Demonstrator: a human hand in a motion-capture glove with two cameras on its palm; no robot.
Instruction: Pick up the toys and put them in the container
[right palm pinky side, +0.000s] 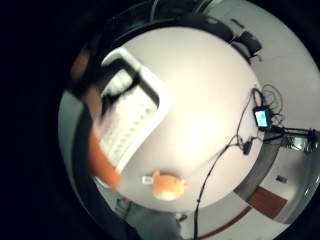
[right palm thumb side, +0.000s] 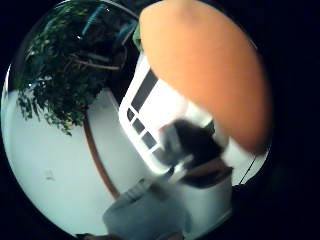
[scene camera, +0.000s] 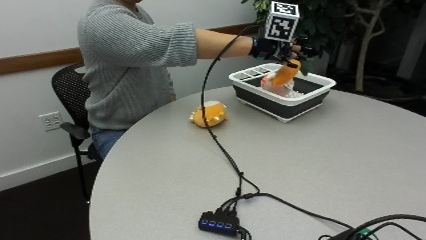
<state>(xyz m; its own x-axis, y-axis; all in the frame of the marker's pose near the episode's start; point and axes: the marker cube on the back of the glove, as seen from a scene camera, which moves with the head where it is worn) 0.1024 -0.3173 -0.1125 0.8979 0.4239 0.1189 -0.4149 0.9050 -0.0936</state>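
gloved right hand (scene camera: 276, 49) pinches an orange toy (scene camera: 287, 72) – smooth, elongated (carrot-like) – over the white-rimmed container (scene camera: 266, 99); another orange plush (scene camera: 209, 114) lies on the table (scene camera: 333, 160).

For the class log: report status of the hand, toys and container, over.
Right hand grips orange toy over the container. Another toy already inside. Orange plush still on table. Nothing blocking.

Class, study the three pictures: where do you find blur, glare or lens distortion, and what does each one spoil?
Outside view: evenly lit, clear. Thumb-side palm view: the orange toy looms soft, close to the lens. Little-finger-side palm view: glare whitens the table, the container is smeared, and the round lens bends everything.
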